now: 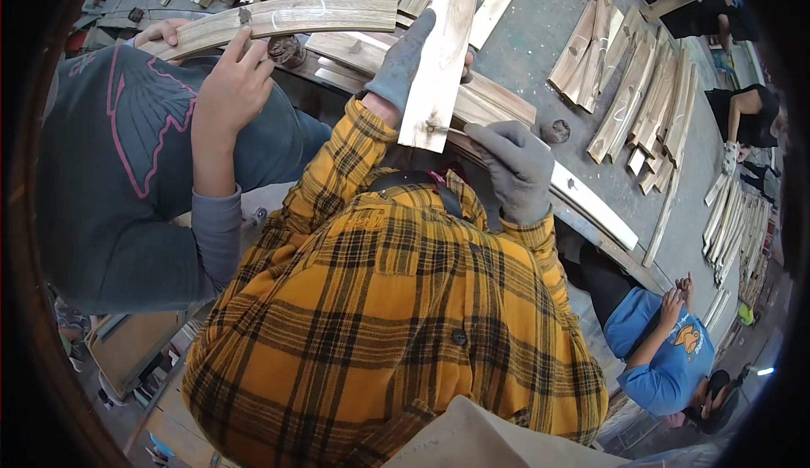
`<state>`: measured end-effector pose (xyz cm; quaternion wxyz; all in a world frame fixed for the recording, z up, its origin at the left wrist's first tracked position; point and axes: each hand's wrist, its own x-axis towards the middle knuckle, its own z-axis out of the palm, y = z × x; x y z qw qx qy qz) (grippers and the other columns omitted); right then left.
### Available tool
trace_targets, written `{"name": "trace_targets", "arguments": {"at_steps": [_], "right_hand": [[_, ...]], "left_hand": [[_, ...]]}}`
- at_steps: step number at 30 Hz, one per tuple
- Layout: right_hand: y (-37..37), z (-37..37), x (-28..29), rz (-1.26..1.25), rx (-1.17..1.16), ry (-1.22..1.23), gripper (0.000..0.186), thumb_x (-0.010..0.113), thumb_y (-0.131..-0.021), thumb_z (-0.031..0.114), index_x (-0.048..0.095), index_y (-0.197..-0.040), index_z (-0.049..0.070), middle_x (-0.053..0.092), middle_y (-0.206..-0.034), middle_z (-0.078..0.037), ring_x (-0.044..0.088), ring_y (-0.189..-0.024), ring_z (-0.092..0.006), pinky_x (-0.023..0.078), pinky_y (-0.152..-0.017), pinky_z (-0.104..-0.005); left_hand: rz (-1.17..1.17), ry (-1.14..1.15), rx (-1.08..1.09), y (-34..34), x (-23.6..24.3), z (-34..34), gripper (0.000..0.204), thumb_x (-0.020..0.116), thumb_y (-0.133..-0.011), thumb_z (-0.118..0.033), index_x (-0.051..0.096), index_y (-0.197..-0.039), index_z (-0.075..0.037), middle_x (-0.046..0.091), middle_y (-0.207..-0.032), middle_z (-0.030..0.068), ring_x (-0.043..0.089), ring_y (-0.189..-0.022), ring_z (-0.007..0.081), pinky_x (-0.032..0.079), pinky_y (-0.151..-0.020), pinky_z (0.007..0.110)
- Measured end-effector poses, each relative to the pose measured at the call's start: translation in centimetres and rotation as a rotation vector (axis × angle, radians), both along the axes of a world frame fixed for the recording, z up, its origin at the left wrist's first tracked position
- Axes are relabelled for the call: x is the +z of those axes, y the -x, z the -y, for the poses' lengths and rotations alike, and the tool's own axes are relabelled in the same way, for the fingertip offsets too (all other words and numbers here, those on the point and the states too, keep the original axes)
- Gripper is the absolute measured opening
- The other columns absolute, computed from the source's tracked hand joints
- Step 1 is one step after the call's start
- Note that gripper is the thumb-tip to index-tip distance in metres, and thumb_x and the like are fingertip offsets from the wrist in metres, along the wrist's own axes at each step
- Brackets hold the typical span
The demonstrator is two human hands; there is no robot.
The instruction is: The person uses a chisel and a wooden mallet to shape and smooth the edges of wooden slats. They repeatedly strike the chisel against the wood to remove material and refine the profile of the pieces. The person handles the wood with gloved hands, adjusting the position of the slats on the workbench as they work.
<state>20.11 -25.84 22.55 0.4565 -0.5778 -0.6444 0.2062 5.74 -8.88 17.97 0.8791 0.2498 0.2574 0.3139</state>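
A pale wooden board (447,38) stands upright before me, its far end running out of the head view. My left hand (399,67), in a grey glove, grips it, with the thumb along its left edge and fingertips showing at the right edge. My right hand (515,169), also gloved in grey, pinches a thin, dark, stick-like tool (449,131). The tool's tip meets a brown knot (432,128) near the board's lower end. More boards (498,97) lie just behind. To the right of them sits a rough brown lump (555,131).
At my left a co-worker holds a curved board (321,14) and presses a finger by its dark spot. Another brown lump (287,50) lies close by. Board piles (641,88) cover the grey table (523,38). A white-faced board (595,207) lies along the near edge. Other people work at the right.
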Motion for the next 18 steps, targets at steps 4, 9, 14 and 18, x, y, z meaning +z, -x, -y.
{"name": "trace_targets", "arguments": {"at_steps": [4,9,14,18], "right_hand": [[0.3,0.3,-0.4,0.127,-0.047,-0.02,0.04,0.071,-0.07,0.0,0.073,-0.106,0.017,0.065,-0.084,-0.006,0.064,-0.074,-0.022,0.05,-0.063,-0.0301],[0.3,0.8,-0.5,0.374,-0.098,-0.123,0.042,0.07,-0.07,0.006,0.072,-0.108,0.023,0.063,-0.085,-0.001,0.062,-0.076,-0.0201,0.049,-0.064,-0.0319],[-0.4,1.1,-0.4,0.536,-0.12,-0.176,0.041,0.07,-0.069,0.007,0.072,-0.106,0.024,0.061,-0.084,0.0,0.06,-0.074,-0.0195,0.048,-0.063,-0.0315],[-1.1,1.2,0.3,0.536,-0.185,-0.199,0.041,0.068,-0.07,0.005,0.071,-0.106,0.023,0.06,-0.085,0.0,0.059,-0.073,-0.0198,0.048,-0.061,-0.0322]], "left_hand": [[-0.063,-0.033,0.018,-0.3,0.6,0.3,0.059,0.05,-0.097,-0.051,0.048,-0.127,-0.001,0.063,-0.089,0.0186,0.064,-0.07,0.0235,0.057,-0.068,0.032],[-0.12,-0.089,0.052,-0.4,0.4,0.4,0.063,0.046,-0.096,-0.056,0.053,-0.123,0.001,0.068,-0.086,0.0151,0.065,-0.07,0.02,0.054,-0.061,0.029],[-0.113,-0.095,0.072,-0.3,0.4,0.2,0.063,0.047,-0.096,-0.056,0.052,-0.123,0.001,0.068,-0.086,0.0148,0.065,-0.07,0.0205,0.054,-0.06,0.03],[-0.035,0.026,0.045,-0.2,0.9,0.1,0.057,0.052,-0.096,-0.051,0.05,-0.125,-0.002,0.063,-0.089,0.0175,0.064,-0.07,0.0242,0.057,-0.064,0.032]]}}
